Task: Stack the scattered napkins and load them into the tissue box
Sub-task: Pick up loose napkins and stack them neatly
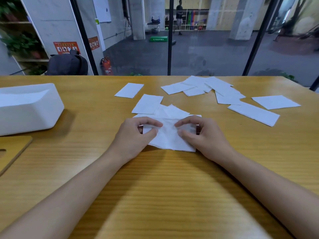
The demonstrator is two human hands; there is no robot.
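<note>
Count of napkins (pixel 222 91): about twelve white ones on the table (pixel 164 187), though overlaps make an exact number impossible. One lies alone left of centre. Two lie out to the right. Some five or six overlap in a heap by the far edge, and four or so overlap in the near pile.

In that near pile the top napkin (pixel 170 139) is crumpled and sits between the two hands. The left hand (pixel 134 135) has its fingers curled, with thumb and forefinger pinching the left part of the top napkin. The right hand (pixel 203 133) mirrors it, its curled fingers pinching the right part.

One tissue box (pixel 29 107), white and unmarked, sits at the left edge, well apart from the napkins. One wooden board (pixel 14 151) with a slot lies just in front of it.

Beyond the table are:
- one dark backpack (pixel 67 63)
- one red extinguisher (pixel 107 66), its label too small to read
- two orange posters (pixel 66 47), their writing unreadable
- one green block (pixel 158 39), which seems to read PLYOSOFTBOX
- one person (pixel 179 16) standing far back
</note>
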